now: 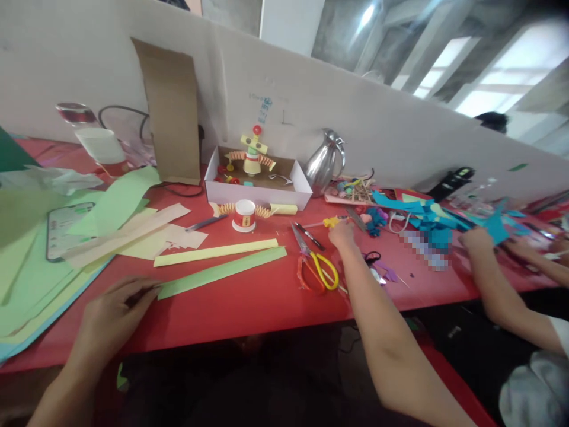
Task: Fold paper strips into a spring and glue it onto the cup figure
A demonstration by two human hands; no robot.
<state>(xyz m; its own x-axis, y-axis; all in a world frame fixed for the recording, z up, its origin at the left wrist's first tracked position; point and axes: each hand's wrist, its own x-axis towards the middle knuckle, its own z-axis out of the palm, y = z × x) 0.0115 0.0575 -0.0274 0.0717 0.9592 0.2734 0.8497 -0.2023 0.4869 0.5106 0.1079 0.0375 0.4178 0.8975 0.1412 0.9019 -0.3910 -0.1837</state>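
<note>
My left hand (111,314) pinches the left end of a light green paper strip (222,273) lying on the table. Just behind it, and parallel, is a pale yellow paper strip (217,252). My right hand (342,235) is stretched forward, its fingers closed at a small yellow thing (331,222) with a pale stick at its left; the hand partly hides it. Scissors (317,267) with yellow and orange handles lie left of my right forearm, beside a black pen (310,236). A white paper cup (245,216) with a red band and folded paper arms stands behind the strips.
A white box (258,194) holds a paper figure (252,157). Beside it stands a steel jug (326,161). Paper sheets (26,296) and a phone (66,231) lie left; blue paper scraps (427,216) lie right, near a co-worker's hand (475,240).
</note>
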